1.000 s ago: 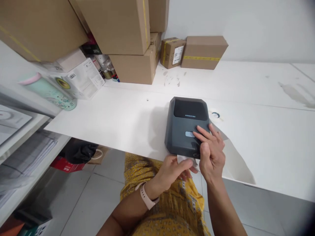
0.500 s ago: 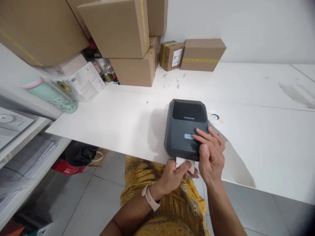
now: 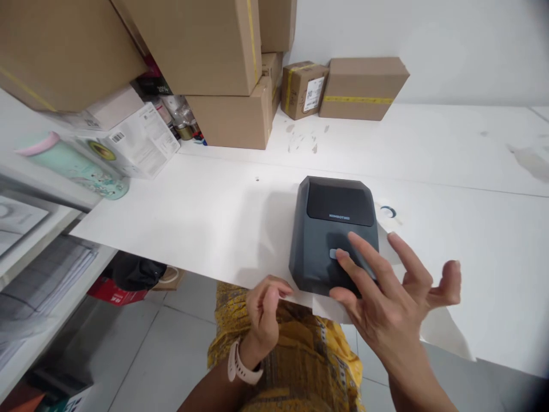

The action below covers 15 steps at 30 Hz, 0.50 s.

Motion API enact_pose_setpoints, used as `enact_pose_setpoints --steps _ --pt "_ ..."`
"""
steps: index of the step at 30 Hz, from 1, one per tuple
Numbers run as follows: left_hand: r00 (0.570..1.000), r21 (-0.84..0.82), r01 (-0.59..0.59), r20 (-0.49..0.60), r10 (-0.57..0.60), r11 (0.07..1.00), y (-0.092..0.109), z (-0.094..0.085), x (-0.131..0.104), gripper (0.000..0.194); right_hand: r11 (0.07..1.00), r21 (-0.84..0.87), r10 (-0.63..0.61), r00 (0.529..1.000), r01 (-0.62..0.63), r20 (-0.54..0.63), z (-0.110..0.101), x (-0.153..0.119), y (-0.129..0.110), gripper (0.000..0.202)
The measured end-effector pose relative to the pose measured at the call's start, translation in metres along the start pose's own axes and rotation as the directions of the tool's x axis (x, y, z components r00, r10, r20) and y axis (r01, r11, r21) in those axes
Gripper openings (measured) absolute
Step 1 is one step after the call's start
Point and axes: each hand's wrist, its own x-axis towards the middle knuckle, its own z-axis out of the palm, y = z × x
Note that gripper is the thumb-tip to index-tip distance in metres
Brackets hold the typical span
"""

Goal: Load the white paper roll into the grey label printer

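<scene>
A dark grey label printer (image 3: pixel 317 240) with a black glossy panel on its lid sits near the front edge of the white table. My right hand (image 3: pixel 390 297) is spread over it, one fingertip on the small pale button (image 3: pixel 333 253). Its thumb is by the printer's front edge, and it holds nothing. From the front slot hangs a white paper strip (image 3: pixel 329 309), partly covered by that hand. My left hand (image 3: pixel 263 315), with a pale pink wristband, is loosely curled beside the printer's front left corner, apart from the strip, with nothing visible in it.
Cardboard boxes (image 3: pixel 231 117) are stacked at the back left; a small box (image 3: pixel 298 91) and a longer box (image 3: pixel 364 88) stand against the wall. A mint green tumbler (image 3: pixel 81 169) leans by a white carton (image 3: pixel 137 143). Shelves (image 3: pixel 47 223) lie at left.
My left hand has let go of the paper strip and drawn left. My right hand has shifted from the printer's right side to over its front, fingers spreading. The view has tilted slightly.
</scene>
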Motion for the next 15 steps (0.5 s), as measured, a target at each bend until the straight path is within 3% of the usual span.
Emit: enact_pose_setpoints --steps 3,5,8,12,15 --pt "0.978 0.023 -0.139 -0.156 0.141 0.99 -0.005 0.003 0.016 0.031 0.999 0.008 -0.052 0.997 0.052 0.058 -0.001 0.004 0.004 0.037" --pt "0.96 0.043 -0.205 -0.187 0.21 0.978 -0.005 0.011 0.024 0.026 0.994 0.014 -0.111 0.992 0.11 0.067 -0.001 0.006 0.008 0.036" --pt "0.963 0.081 -0.253 -0.073 0.259 0.964 -0.001 0.023 0.028 0.035 0.992 0.043 -0.122 0.99 0.119 0.066 0.002 0.007 0.013 0.033" --pt "0.966 0.1 -0.233 0.137 0.218 0.967 0.008 0.03 0.021 0.05 0.99 0.134 -0.035 0.999 0.031 0.024 0.01 -0.003 0.01 0.037" --pt "0.982 0.081 -0.148 0.129 0.136 0.986 0.013 0.027 0.017 0.054 0.906 0.392 0.208 0.974 -0.158 -0.09 0.021 -0.02 -0.002 0.043"
